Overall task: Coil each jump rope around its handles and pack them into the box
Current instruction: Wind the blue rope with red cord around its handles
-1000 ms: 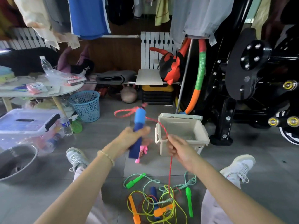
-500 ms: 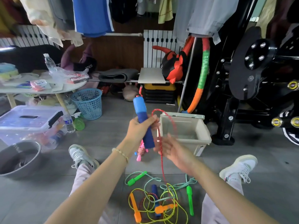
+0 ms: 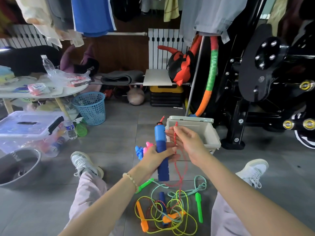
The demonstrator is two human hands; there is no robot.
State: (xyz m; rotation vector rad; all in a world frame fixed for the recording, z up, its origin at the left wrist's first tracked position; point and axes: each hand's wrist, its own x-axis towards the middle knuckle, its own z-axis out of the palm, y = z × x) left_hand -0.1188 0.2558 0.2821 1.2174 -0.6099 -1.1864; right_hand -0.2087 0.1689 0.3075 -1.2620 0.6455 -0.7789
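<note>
Blue foam wraps the lower part of the jump-rope handle (image 3: 161, 150), which the left hand (image 3: 152, 156) grips round its middle, just below the centre of my feed. The handle stands nearly upright, its smooth lighter-blue end on top. A red rope (image 3: 175, 133) comes out of that top end. It also runs through the right hand (image 3: 189, 142), just right of the handle. I believe the fingers pinch the cord, though blur there hides the exact grip. Below the hand the rope falls in a loose double strand to the tiled floor.

Directly behind the right hand sits the beige plastic box (image 3: 210, 133), open, with its lid tipped back. Two small coiled bundles, one blue (image 3: 139, 150) and one pink (image 3: 148, 145), peek out on the floor just left of the left hand.

At lower centre, between the outstretched legs, lies a tangle of loose ropes. It holds green handles (image 3: 198, 206), orange handles (image 3: 142, 217), a second blue handle (image 3: 162, 200), a yellow cord (image 3: 187, 203) and a teal braided cord (image 3: 201, 184).
</note>
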